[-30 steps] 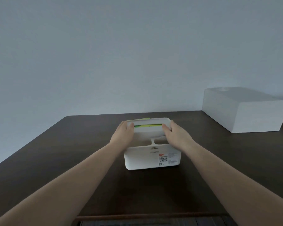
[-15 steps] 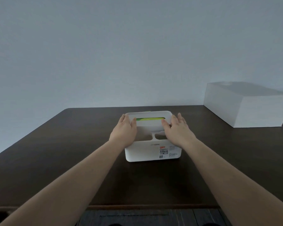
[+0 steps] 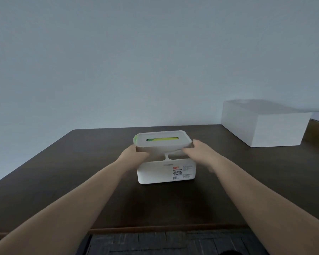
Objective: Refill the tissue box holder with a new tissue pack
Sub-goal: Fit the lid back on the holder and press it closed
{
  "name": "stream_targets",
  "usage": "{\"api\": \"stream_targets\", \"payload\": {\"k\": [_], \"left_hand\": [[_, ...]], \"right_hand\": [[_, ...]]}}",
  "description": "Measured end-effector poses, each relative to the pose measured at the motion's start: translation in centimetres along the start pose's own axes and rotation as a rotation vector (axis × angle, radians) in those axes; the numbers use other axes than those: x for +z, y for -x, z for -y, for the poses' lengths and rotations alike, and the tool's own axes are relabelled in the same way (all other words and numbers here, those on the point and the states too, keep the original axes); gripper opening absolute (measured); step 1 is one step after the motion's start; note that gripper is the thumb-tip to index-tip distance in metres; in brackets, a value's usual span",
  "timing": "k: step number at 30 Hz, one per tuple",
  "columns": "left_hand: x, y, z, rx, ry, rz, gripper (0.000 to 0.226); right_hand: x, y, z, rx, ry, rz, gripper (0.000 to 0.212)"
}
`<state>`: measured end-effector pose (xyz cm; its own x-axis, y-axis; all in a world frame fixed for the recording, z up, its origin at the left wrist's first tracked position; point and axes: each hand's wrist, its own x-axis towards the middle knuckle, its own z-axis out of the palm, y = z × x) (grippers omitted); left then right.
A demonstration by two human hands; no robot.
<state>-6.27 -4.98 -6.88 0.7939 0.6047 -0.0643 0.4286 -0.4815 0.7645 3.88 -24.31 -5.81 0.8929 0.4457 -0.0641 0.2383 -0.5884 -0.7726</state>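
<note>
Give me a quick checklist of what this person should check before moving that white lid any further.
1. Both hands on the lid: ok, left hand and right hand grip opposite ends.
2. Lid level: ok, roughly flat.
3. Lid clear of the holder base: cannot tell; a gap shows in front, the back is hidden.
4. Green tissue pack staying put: cannot tell; it shows through the slot.
5. Table free for setting the lid down: ok, bare on the left; the white box sits far right.
</note>
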Motion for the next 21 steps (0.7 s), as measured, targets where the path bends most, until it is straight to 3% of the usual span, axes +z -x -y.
{"api": "stream_targets", "payload": {"k": [4,7,17,21], "left_hand": [[0.2,-0.1,1.0,-0.101,0.145,0.018,0.012],[0.4,-0.2,0.7,-0.091,0.078,-0.032,0.018],[1.3,-1.7,-2.1,-0.007,-0.043,-0.063,0.025],[3.1,-3.8,-5.0,0.032,-0.065,-0.046,0.028]], "right_hand": [[0.1,1.5,-1.2,0.165,-0.192,0.057,0.033],[0.4,1.3,-1.3,0.186,-0.242,0.022,0.016],[-0.6,-1.9,-2.4,0.154,-0.351,-0.09,0.024],[-2.9,-3.5,-3.3,0.206,-0.377,-0.146,0.011]]}}
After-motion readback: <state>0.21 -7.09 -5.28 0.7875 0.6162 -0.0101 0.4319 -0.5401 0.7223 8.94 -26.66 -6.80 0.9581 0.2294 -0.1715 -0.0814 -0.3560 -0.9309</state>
